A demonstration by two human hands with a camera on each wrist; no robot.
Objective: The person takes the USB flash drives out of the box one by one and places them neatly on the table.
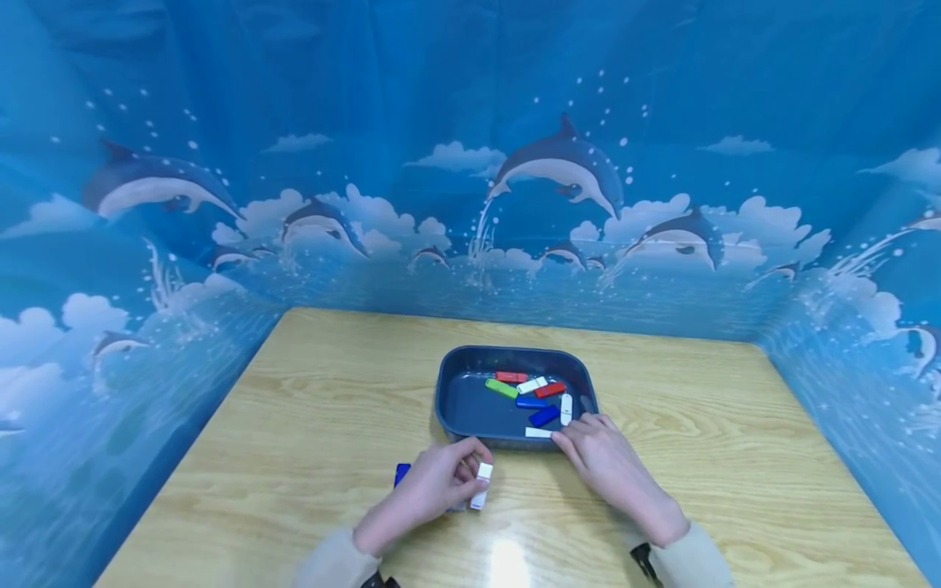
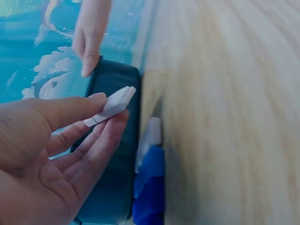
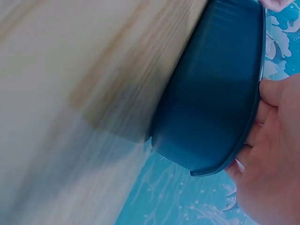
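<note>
My left hand (image 1: 441,482) pinches a white USB stick (image 1: 481,486) between thumb and fingertips, in front of the dark blue tray (image 1: 456,433). In the left wrist view the same stick slants upward from the thumb. At the tray's near right corner is my right hand (image 1: 606,465), its fingers reaching over the rim. A white USB stick (image 1: 539,433) lies inside along the near wall, close to the right thumb. The right fingertips are hidden behind the rim in the right wrist view, so I cannot tell whether they hold anything.
Red (image 1: 550,389), green (image 1: 501,388), blue (image 1: 545,416) and white (image 1: 566,409) USB sticks lie loose in the tray. Beside my left hand, a blue stick (image 1: 401,474) rests on the wooden table (image 1: 309,408). A dolphin-print curtain (image 1: 470,163) surrounds the table's back and sides.
</note>
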